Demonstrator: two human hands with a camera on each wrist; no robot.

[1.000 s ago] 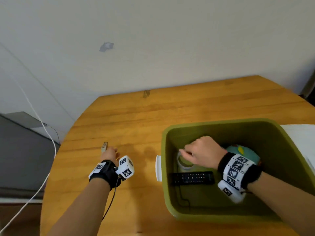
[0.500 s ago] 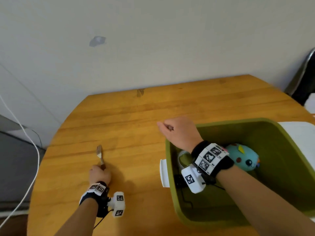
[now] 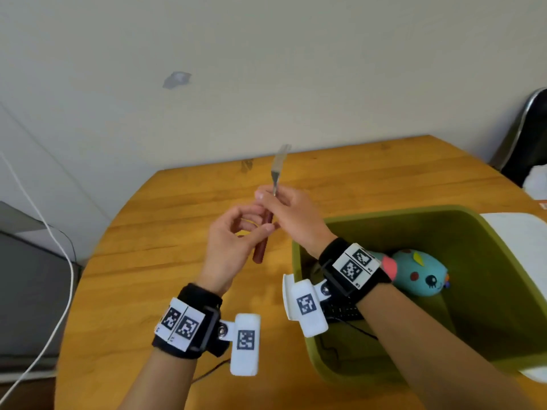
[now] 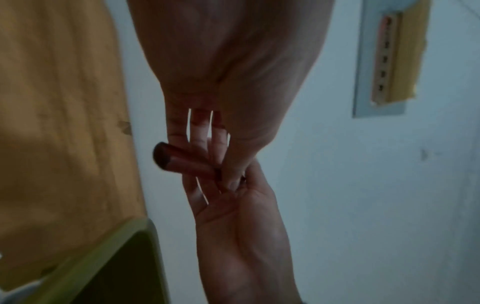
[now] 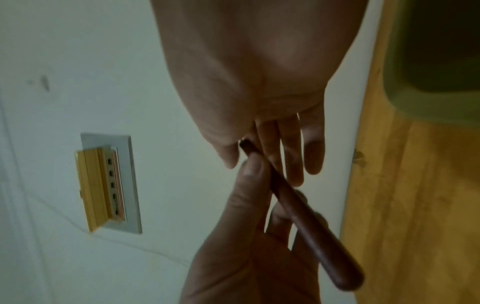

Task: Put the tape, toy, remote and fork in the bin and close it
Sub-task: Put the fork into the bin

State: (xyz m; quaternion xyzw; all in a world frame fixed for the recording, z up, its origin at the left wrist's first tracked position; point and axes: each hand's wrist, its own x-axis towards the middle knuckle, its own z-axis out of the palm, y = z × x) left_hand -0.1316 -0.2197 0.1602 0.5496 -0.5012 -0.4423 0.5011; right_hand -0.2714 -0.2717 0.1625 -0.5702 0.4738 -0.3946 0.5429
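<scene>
A fork (image 3: 262, 250) with a brown wooden handle and metal tines stands tilted in the air above the wooden table (image 3: 165, 261), just left of the green bin (image 3: 503, 261). My left hand (image 3: 254, 223) pinches the handle (image 5: 311, 230) between thumb and fingers. My right hand (image 3: 272, 199) grips the fork higher up, by its neck. The butt of the handle (image 4: 182, 158) sticks out below the fingers. In the bin lie a teal plush toy (image 3: 420, 272) and a black remote (image 3: 343, 312), partly under my right wrist. The tape is hidden.
A white lid (image 3: 521, 241) lies on the table right of the bin. A white cable (image 3: 59, 261) hangs past the table's left edge beside grey furniture (image 3: 26, 291). A dark chair (image 3: 529, 137) stands at the far right. The wall is close behind the table.
My left hand has lifted the fork off the table and carried it right, toward the bin. My right hand has come out of the bin and taken hold of the fork too.
</scene>
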